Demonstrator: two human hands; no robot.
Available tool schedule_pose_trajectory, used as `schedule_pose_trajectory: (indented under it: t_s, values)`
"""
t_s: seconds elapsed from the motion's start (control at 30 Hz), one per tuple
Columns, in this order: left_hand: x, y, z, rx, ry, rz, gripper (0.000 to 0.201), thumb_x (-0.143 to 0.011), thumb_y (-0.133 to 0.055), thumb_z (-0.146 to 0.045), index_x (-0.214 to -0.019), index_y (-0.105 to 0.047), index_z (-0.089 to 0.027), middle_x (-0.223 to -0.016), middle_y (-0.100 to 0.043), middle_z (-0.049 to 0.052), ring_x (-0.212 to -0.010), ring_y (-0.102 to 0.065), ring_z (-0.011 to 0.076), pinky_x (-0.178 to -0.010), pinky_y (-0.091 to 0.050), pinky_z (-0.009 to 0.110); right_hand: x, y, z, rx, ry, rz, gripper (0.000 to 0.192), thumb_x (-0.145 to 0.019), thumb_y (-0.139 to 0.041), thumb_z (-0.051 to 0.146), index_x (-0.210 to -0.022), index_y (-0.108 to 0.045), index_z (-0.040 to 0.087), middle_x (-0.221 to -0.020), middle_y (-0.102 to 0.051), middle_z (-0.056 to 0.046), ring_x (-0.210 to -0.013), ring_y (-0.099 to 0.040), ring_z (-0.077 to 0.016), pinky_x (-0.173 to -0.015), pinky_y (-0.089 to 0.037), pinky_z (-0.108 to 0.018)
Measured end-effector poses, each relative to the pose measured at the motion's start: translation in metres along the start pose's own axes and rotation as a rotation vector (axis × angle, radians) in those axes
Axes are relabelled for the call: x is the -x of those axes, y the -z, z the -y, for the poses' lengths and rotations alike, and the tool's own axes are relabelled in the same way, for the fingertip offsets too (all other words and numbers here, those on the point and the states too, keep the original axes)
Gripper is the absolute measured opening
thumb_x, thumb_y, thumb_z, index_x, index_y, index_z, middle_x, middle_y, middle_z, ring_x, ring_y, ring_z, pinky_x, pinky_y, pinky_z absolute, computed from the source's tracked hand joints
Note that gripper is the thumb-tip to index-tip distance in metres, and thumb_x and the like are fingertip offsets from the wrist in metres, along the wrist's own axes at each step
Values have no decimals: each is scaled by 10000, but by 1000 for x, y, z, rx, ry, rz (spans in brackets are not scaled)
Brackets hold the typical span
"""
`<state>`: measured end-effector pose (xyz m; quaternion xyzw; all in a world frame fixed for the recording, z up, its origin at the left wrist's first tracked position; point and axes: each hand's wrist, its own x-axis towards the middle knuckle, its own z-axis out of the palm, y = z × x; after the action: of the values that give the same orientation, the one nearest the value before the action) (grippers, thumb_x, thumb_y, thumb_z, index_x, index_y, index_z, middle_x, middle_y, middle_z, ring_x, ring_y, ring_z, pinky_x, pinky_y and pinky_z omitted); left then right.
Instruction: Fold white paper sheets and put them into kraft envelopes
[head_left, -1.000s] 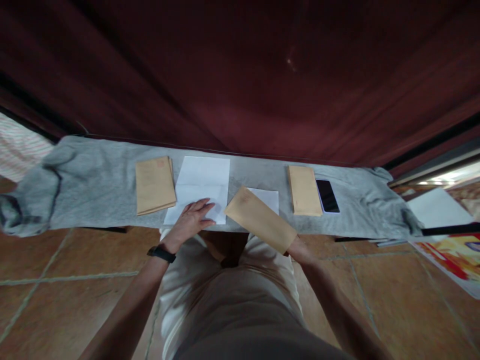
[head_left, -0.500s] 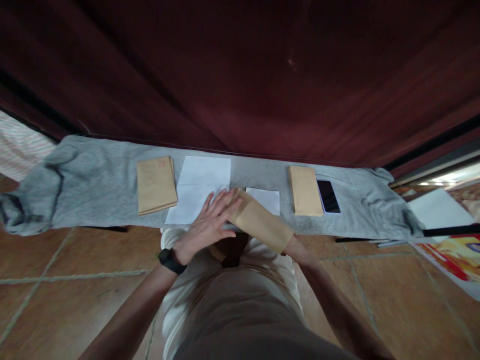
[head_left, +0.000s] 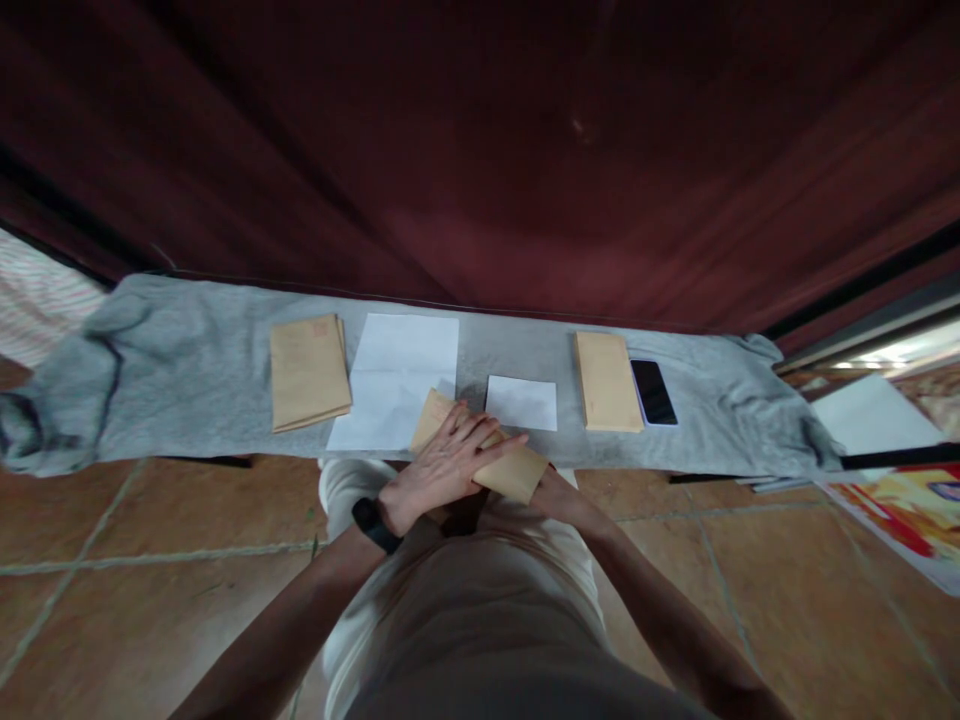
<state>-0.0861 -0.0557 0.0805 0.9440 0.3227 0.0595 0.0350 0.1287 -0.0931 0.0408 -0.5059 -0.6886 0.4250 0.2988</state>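
Observation:
A brown paper envelope (head_left: 519, 472) is held in front of me at the near edge of the cloth-covered bench. My left hand (head_left: 441, 468) lies flat across its top with the fingers stretched out, a dark band on the wrist. From the right end of the envelope comes my right hand (head_left: 553, 493); it holds the envelope, and its fingers are hidden under or inside it. Just beyond my left hand lies an unfolded white sheet (head_left: 405, 350) with a crease. A smaller white folded paper (head_left: 523, 402) rests to its right.
Brown envelopes (head_left: 309, 372) lie on the grey cloth (head_left: 195, 370) at left. Another brown envelope stack (head_left: 609, 382) sits at right, beside a phone (head_left: 654, 392). A dark red curtain (head_left: 480, 180) hangs behind the bench.
The envelope has moved left and toward me, its left end now over the large sheet's lower corner. My left hand has slid right along the envelope's top.

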Motion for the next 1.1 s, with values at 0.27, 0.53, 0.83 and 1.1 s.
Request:
schedule_pose_trajectory:
  t_s: [0.27, 0.53, 0.83, 1.1]
  values:
    - [-5, 0, -9, -76, -36, -10, 948, -838, -692, -180, -1611, -178, -372, -1565, -443, 95, -1469, -369, 312, -1238, -156, 568, 15, 17, -16, -242, -83, 140, 385, -823, -657, 259, -1204, -710, 240, -1220, -725, -56, -1134, -663, -276, -997, -554, -421]
    - [-14, 4, -18, -124, -101, -22, 880, -905, -566, -94, -1611, -139, -401, -1508, -516, 71, -1430, -437, 271, -1218, -230, 537, 13, 15, -14, -250, -52, 166, 287, -862, -620, 281, -1116, -747, 234, -1134, -754, -43, -1047, -688, -256, -934, -574, -402]
    - [-17, 1, -18, -138, -76, -58, 832, -926, -530, -80, -1607, -171, -396, -1419, -559, 81, -1336, -501, 256, -1205, -246, 535, 20, 22, -29, -354, -65, 67, 355, -926, -625, 389, -1239, -685, 234, -1199, -726, -56, -1128, -664, -244, -1027, -529, -420]
    - [-16, 6, -2, -48, 14, -15, 953, -854, -682, -202, -1623, -135, -338, -1416, -535, 106, -1354, -466, 296, -1218, -219, 524, 15, 28, -41, -379, -136, -121, 498, -911, -638, 452, -1369, -612, 259, -1380, -644, -83, -1185, -645, -238, -1103, -478, -449]
